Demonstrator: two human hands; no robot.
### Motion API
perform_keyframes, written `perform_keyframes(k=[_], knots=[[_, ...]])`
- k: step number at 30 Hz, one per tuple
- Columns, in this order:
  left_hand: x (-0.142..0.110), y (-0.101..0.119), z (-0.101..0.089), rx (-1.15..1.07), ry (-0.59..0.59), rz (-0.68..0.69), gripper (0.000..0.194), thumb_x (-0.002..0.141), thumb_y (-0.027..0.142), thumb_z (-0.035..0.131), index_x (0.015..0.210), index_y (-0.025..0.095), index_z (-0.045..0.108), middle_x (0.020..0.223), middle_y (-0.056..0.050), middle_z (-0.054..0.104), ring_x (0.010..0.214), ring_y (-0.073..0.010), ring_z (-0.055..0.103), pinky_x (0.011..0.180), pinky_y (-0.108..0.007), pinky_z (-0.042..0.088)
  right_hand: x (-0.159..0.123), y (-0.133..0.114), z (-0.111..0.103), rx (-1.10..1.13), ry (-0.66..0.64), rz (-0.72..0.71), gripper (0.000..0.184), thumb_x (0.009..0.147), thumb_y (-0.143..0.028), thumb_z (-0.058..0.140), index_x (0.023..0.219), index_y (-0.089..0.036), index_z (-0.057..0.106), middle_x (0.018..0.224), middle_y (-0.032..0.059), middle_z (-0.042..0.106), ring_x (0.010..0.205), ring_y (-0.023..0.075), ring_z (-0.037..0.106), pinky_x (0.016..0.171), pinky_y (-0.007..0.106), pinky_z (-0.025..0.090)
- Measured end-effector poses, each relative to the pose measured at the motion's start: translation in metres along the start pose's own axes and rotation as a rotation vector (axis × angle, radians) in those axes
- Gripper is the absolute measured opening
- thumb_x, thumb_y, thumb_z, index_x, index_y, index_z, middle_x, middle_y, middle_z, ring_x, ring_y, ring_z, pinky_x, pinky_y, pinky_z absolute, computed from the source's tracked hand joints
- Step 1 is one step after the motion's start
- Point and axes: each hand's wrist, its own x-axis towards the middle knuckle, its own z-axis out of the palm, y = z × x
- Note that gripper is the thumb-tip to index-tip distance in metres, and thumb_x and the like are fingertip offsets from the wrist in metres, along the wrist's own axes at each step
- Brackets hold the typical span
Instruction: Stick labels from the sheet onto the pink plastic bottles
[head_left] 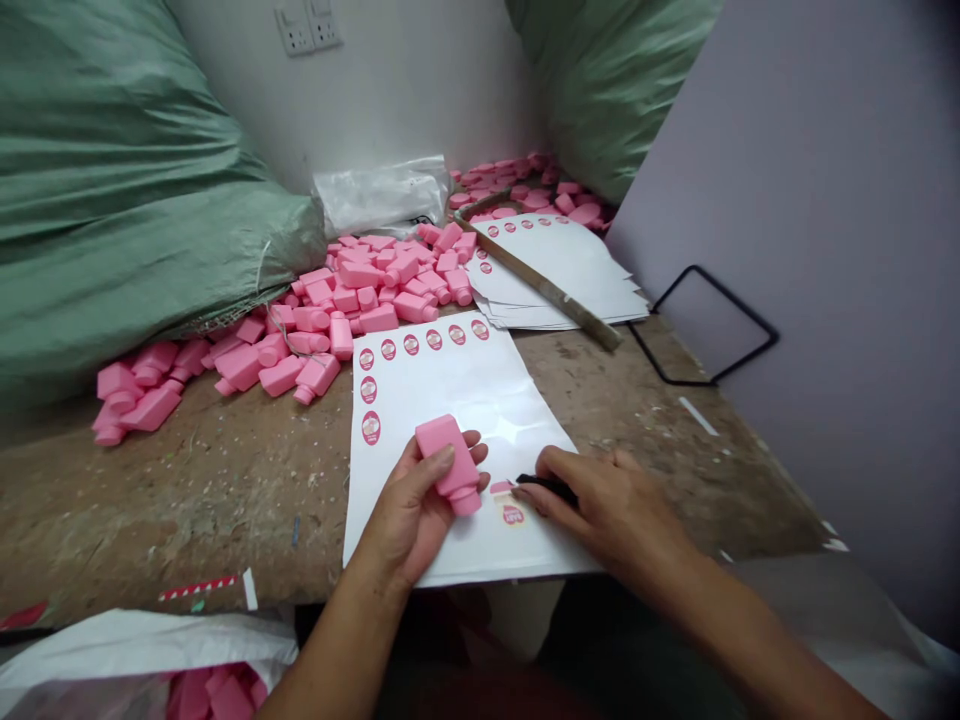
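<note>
Pink plastic bottle [448, 465] sits gripped in the left hand [409, 510]; the right hand [615, 515] pinches a small black tool [546, 487] beside a label [511, 510] on a white label sheet [450, 375], on the worn surface [187, 480], near a heap of pink bottles [367, 285].

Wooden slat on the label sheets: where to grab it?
Near end of the wooden slat, from above and the right, with the right hand. That end overhangs the stacked label sheets onto the bench, so fingers likely get round it. Thin and lying flat, it suits a pinch, not a wrap.
</note>
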Motion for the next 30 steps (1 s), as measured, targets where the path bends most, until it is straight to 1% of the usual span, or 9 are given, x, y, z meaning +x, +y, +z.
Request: perform_keyframes(k=[4, 8, 10, 13, 15, 17, 22, 26, 30], knots=[[0.000, -0.001, 0.000, 0.002, -0.012, -0.002, 0.035, 0.079, 0.016, 0.066, 0.113, 0.013, 0.056, 0.110, -0.013, 0.067, 0.100, -0.0242, 0.064, 0.092, -0.043, 0.050, 0.001, -0.003, 0.006, -0.054, 0.014, -0.053, 0.028, 0.089, -0.043, 0.053, 0.071, -0.022, 0.053, 0.067, 0.0002, 0.068, 0.056, 0.0171, 0.057, 0.064, 0.034, 0.029], [0.001, -0.001, -0.001, 0.002, -0.023, -0.003, 0.035, 0.079, 0.016, 0.066, 0.113, 0.013, 0.056, 0.110, -0.013, 0.067, 0.100, -0.0233, 0.064, 0.090, -0.040, 0.051, 0.006, -0.007, 0.004, -0.051, 0.020, -0.041, 0.028, 0.088, -0.037, 0.051, 0.065, -0.021, 0.050, 0.058, -0.0013, 0.062, 0.050, 0.0142, 0.049, 0.065, 0.034, 0.029], [0.002, -0.001, -0.001, -0.004, -0.017, -0.001, 0.035, 0.080, 0.017, 0.066, 0.113, 0.013, 0.056, 0.110, -0.013, 0.067, 0.100, -0.0232, 0.064, 0.089, -0.039, 0.051, 0.008, -0.006, 0.002, 0.080, -0.033, 0.040, 0.029, 0.084, -0.040, 0.052, 0.061, -0.021, 0.049, 0.054, -0.0019, 0.057, 0.049, 0.0136, 0.046, 0.061, 0.032, 0.030], [0.002, -0.002, -0.002, -0.009, 0.003, -0.004, 0.035, 0.080, 0.017, 0.065, 0.113, 0.014, 0.055, 0.108, -0.012, 0.067, 0.096, -0.0215, 0.065, 0.084, -0.036, 0.052, 0.009, 0.002, -0.004, 0.468, -0.120, 0.224, 0.035, 0.078, -0.051, 0.053, 0.059, -0.022, 0.048, 0.055, -0.0011, 0.055, 0.053, 0.0144, 0.046, 0.053, 0.028, 0.031], [0.002, -0.002, -0.002, 0.018, -0.006, 0.001, 0.036, 0.079, 0.018, 0.066, 0.113, 0.015, 0.055, 0.109, -0.012, 0.067, 0.095, -0.0204, 0.065, 0.080, -0.033, 0.052, 0.009, 0.006, -0.011, 0.673, -0.100, 0.318, 0.040, 0.075, -0.057, 0.055, 0.058, -0.022, 0.047, 0.054, -0.0014, 0.053, 0.053, 0.0139, 0.045, 0.049, 0.026, 0.032], [0.002, -0.002, -0.001, 0.075, -0.033, 0.014, 0.039, 0.078, 0.019, 0.068, 0.115, 0.016, 0.054, 0.110, -0.012, 0.067, 0.095, -0.0201, 0.064, 0.078, -0.031, 0.052, 0.009, 0.004, -0.020, 0.722, -0.040, 0.352, 0.042, 0.073, -0.059, 0.058, 0.056, -0.022, 0.046, 0.051, -0.0021, 0.049, 0.051, 0.0130, 0.042, 0.048, 0.026, 0.032], [-0.005, -0.003, 0.006, 0.138, -0.115, 0.033, 0.044, 0.083, 0.036, 0.064, 0.121, 0.020, 0.051, 0.108, -0.010, 0.067, 0.094, -0.0200, 0.064, 0.080, -0.032, 0.049, 0.010, -0.019, -0.038, 0.690, 0.004, 0.245, 0.040, 0.074, -0.054, 0.058, 0.053, -0.022, 0.047, 0.050, -0.0019, 0.047, 0.051, 0.0127, 0.041, 0.047, 0.025, 0.032], [-0.010, -0.005, 0.012, 0.088, -0.148, 0.043, 0.045, 0.088, 0.048, 0.052, 0.121, 0.017, 0.051, 0.102, -0.011, 0.068, 0.100, -0.0232, 0.063, 0.088, -0.037, 0.047, 0.013, -0.031, -0.037, 0.713, -0.007, 0.215, 0.038, 0.077, -0.052, 0.056, 0.055, -0.022, 0.046, 0.053, -0.0015, 0.050, 0.054, 0.0138, 0.046, 0.050, 0.026, 0.036], [-0.014, -0.007, 0.015, 0.003, -0.126, 0.009, 0.046, 0.090, 0.050, 0.047, 0.120, 0.016, 0.053, 0.110, -0.011, 0.066, 0.109, -0.0236, 0.060, 0.096, -0.037, 0.044, 0.015, -0.033, -0.031, 0.734, -0.019, 0.209, 0.037, 0.078, -0.051, 0.056, 0.057, -0.022, 0.047, 0.052, -0.0025, 0.049, 0.053, 0.0132, 0.046, 0.051, 0.026, 0.036]])
